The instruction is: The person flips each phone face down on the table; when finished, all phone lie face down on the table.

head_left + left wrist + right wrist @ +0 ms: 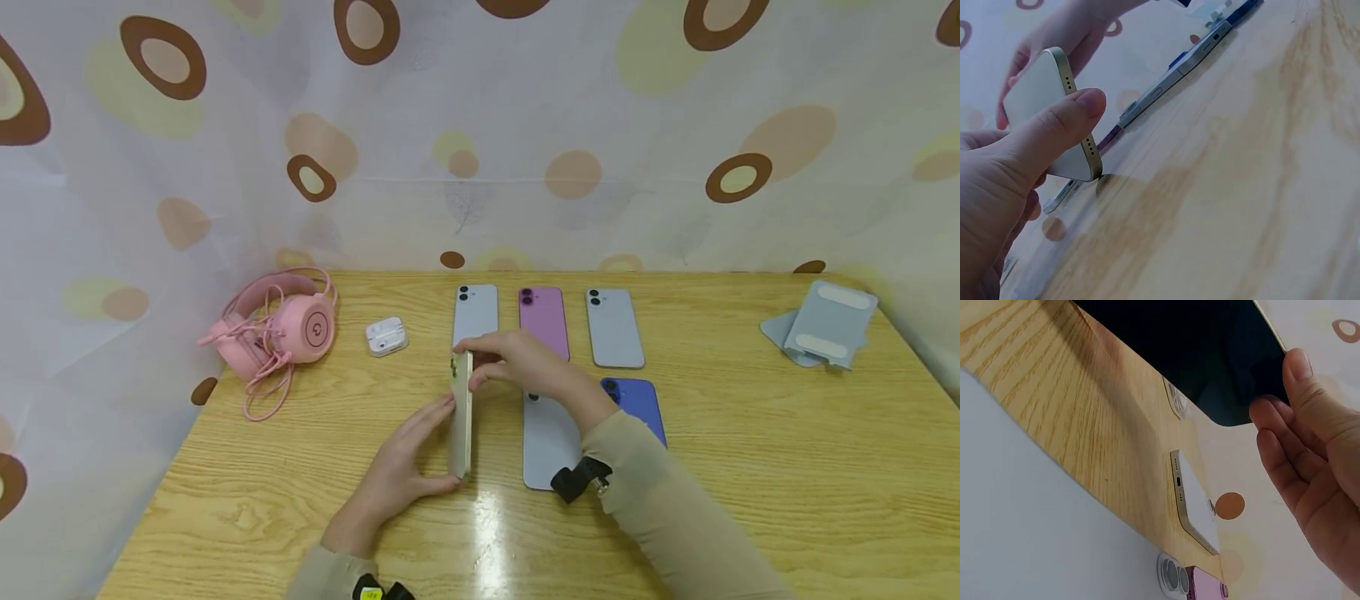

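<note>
A pale gold smartphone (461, 429) is tilted up on edge between both hands above the wooden table. My left hand (397, 467) grips its near end, with the thumb (1075, 115) across the edge that has speaker holes. At the far end, by the camera lenses, my right hand (525, 362) pinches it between thumb and fingers. Its dark screen (1210, 356) shows in the right wrist view. Under the right forearm lies a light grey phone (550, 450), partly hidden, beside a blue phone (641, 404). Behind are a white phone (477, 312), a pink-purple phone (544, 321) and a silver phone (615, 329).
Pink headphones (306, 329) with a looped cable lie at the left. Near them is a small clear case (386, 336) with white earphones. A light blue folding stand (831, 325) is at the far right. Patterned cloth (525, 108) hangs behind the table.
</note>
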Available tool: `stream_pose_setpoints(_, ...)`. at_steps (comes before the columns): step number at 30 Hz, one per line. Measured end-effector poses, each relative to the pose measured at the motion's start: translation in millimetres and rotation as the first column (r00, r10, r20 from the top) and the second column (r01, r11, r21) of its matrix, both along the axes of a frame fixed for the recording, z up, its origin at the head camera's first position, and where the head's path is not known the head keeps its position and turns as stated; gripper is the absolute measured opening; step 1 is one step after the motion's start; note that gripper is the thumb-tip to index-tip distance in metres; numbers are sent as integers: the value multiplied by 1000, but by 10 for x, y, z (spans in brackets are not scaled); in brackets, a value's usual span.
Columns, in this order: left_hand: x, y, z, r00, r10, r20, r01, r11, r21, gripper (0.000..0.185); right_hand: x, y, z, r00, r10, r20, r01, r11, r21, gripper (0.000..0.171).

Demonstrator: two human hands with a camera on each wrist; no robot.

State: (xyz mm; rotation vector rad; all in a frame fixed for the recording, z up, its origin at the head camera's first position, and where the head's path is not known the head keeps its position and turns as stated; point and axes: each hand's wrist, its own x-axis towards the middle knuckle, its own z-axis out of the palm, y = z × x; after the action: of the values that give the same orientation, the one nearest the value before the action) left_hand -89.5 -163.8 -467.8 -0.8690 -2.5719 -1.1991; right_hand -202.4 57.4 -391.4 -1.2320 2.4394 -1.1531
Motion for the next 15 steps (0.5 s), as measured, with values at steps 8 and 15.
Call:
stream_pose_setpoints(8, -11, 6, -18, 1000, -20, 24, 19, 1000, 24, 87, 1, -106, -9, 999, -45, 2, 45, 996, 78, 44)
stream_pose_setpoints(15, -19, 14, -29, 1000, -14, 7, 13, 999, 44, 90, -14, -137, -62, 993, -105, 62, 99, 991, 92, 43)
